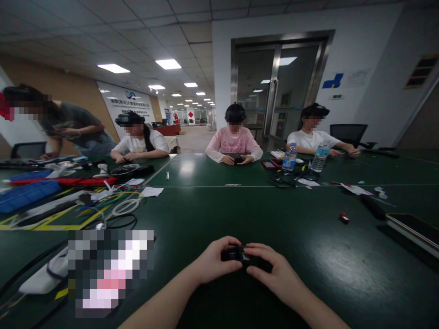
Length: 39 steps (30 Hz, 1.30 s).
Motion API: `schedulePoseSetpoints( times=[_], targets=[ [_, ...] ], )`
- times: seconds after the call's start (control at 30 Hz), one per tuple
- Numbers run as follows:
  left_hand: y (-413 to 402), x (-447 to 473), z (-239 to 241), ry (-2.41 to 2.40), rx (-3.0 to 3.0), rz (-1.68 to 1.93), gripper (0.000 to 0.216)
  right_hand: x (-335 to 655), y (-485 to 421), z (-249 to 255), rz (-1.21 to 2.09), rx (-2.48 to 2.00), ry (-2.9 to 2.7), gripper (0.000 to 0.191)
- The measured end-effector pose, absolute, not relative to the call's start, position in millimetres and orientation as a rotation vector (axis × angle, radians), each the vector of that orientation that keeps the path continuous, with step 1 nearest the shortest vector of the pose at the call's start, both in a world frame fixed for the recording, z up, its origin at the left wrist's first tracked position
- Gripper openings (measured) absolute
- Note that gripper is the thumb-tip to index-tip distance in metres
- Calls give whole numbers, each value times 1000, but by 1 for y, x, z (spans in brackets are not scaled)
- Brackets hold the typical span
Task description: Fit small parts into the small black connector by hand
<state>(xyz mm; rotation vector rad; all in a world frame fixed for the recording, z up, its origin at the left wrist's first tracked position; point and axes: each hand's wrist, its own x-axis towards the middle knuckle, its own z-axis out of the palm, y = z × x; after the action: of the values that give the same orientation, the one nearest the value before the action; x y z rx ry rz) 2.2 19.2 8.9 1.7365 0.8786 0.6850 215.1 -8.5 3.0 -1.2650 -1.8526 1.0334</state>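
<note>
Close to me at the bottom middle, my left hand [216, 261] and my right hand [270, 268] come together around a small glossy black object [244, 257]. Its left end sits between the thumb and fingers of my left hand. At its right side my right hand grips it the same way, fingers over the top and thumb below. A small pale patch shows on it between the hands. Fingers cover much of it, so I cannot tell its kind. Both hands are just above the dark green table [192, 214].
Cables [125, 208], a white power strip [46, 269] and a blue tray [29, 195] crowd the left. At right lie a small red-and-black object [344, 217] and a flat device [416, 230]. Water bottles [290, 156] stand farther back. Several people are around the table, most wearing headsets.
</note>
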Motion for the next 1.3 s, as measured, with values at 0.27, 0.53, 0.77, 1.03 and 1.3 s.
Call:
schedulePoseSetpoints(
  times=[0.27,0.53,0.77,1.03,1.3],
  targets=[
    [23,-1,5,892,1816,695,41,216,-9,6,989,-1204,-1818,30],
    [21,1,9,935,1843,681,49,219,-9,2,898,-1162,-1904,20],
    [20,2,10,914,1831,691,42,217,-12,11,907,-1153,-1953,20],
    [20,-1,11,885,1802,689,55,217,-12,11,896,-1144,-1948,19],
    [20,-1,12,815,1841,712,31,216,-13,11,884,-1183,-1917,22]
  ],
)
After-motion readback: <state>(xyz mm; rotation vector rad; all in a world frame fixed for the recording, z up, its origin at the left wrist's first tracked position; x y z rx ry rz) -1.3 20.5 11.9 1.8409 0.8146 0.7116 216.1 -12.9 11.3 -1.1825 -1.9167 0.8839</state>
